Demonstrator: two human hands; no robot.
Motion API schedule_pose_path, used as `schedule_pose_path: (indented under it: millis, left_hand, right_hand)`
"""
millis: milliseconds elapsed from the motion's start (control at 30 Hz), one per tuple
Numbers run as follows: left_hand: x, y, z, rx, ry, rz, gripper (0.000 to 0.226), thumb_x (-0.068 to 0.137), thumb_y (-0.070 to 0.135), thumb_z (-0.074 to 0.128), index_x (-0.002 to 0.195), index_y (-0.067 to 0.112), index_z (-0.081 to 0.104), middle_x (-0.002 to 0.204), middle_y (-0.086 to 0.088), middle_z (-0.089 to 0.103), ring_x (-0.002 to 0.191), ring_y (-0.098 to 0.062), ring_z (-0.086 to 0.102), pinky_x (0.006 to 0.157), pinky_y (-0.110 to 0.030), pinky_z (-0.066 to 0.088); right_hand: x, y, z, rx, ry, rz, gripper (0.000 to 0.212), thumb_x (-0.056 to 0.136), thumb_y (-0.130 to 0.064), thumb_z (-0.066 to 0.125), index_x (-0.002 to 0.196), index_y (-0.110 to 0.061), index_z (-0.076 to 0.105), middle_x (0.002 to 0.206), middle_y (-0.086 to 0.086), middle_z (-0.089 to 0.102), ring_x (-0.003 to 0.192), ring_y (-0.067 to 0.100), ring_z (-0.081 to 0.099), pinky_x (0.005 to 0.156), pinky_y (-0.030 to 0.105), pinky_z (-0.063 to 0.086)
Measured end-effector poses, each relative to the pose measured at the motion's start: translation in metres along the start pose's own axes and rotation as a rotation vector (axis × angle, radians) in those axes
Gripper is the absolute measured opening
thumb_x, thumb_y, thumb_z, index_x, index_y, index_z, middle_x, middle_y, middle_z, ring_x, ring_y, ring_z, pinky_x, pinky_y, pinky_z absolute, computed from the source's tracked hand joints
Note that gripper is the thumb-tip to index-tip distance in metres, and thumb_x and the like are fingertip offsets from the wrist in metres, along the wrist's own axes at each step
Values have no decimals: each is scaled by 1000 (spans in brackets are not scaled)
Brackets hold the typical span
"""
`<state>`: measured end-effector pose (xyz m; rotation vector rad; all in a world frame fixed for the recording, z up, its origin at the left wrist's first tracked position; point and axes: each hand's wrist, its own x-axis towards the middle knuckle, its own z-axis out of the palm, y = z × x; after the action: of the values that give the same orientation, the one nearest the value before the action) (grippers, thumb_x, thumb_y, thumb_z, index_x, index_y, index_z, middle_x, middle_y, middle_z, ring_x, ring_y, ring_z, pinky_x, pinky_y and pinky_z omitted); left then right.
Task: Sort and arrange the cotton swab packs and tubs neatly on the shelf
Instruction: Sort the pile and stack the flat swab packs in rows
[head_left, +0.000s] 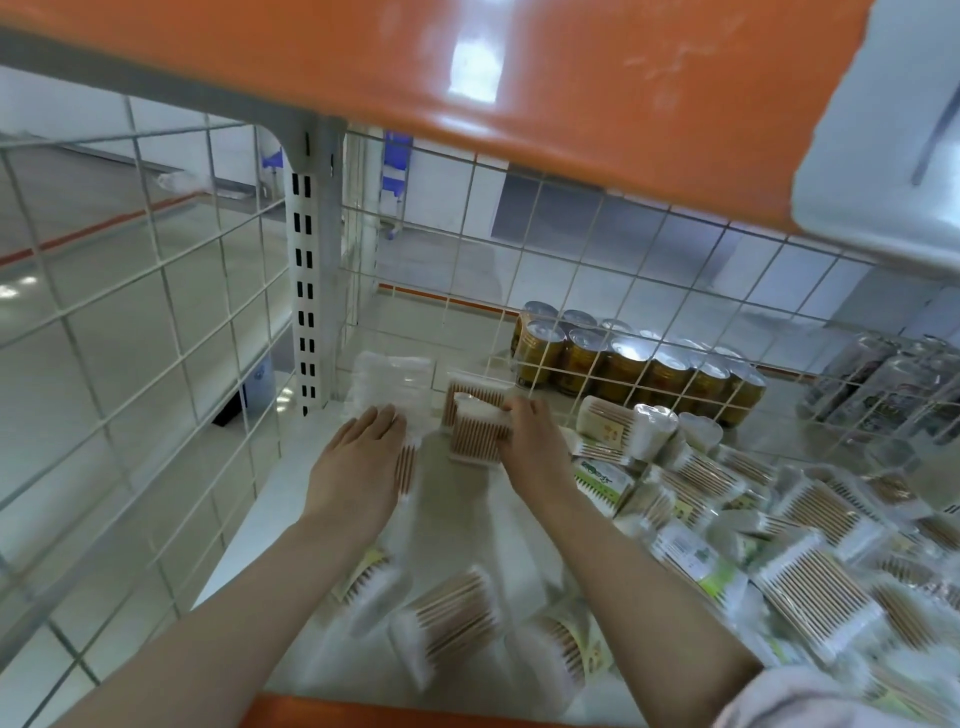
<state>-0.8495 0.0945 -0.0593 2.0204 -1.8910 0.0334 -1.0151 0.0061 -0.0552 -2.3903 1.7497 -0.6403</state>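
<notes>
1. Left hand (363, 457) lies flat, fingers straight, on a swab pack (408, 465) near the shelf (291, 499) back-left corner.
2. Right hand (532, 441) pinches another pack (475, 434) just beside it.
3. Loose packs pile (779, 535) crowds the right; bare shelf lies between the forearms.

R hand (530, 447) grip on swab pack (475, 434), L hand (363, 457) flat.

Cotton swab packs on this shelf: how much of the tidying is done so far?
Only a start. A few packs sit lined up at the back left corner. The right hand grips a swab pack and is setting it in that row, while the left hand rests flat on another pack. Most is left: a jumbled heap of packs and tubs covers the right side, and loose packs lie near the front edge.
</notes>
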Motion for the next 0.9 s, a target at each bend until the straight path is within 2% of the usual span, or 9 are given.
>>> schedule_pose_path:
  millis: [100,167,300,600,700,900]
  left_hand:
    - [0,1,-1,-7,23,-4,53,98,10,32,148,17,17,156,3,13,143,-11,9,113,-20,2]
    - [0,2,-2,-7,30,-4,54,97,9,33,148,17,17,156,3,13,143,-10,9,113,-20,2]
    - [-1,4,-4,2,26,-3,57,96,8,35,148,17,16,156,3,11,143,-10,8,113,-20,1]
    - [-2,6,-7,13,-2,-4,57,96,9,36,148,15,14,156,1,10,144,-11,7,113,-21,-1]
    - [-2,5,-7,15,-15,-2,57,96,10,35,148,15,13,156,1,10,144,-12,7,113,-21,0]
    - [-1,10,-9,-34,-22,-2,55,99,25,32,149,16,12,156,-1,12,144,-16,9,115,-26,4]
  right_hand:
    - [5,-4,2,42,10,-19,26,92,-17,50,116,-7,46,119,12,45,97,26,53,73,27,40]
    - [7,-6,2,50,15,-27,27,92,-16,50,117,-6,46,121,12,44,97,25,53,72,25,37]
    - [10,-9,3,79,20,-22,30,90,-14,52,119,-7,46,122,12,42,98,26,53,71,26,36]
    - [17,-6,8,88,51,-17,31,90,-12,54,119,-8,46,120,12,42,96,26,53,77,33,46]
    - [16,-5,8,80,53,-6,39,88,-10,56,125,-11,44,124,12,40,102,28,53,79,35,48]
    - [9,1,-6,81,61,-5,48,88,-23,57,132,-17,40,132,8,37,111,25,50,79,33,46]
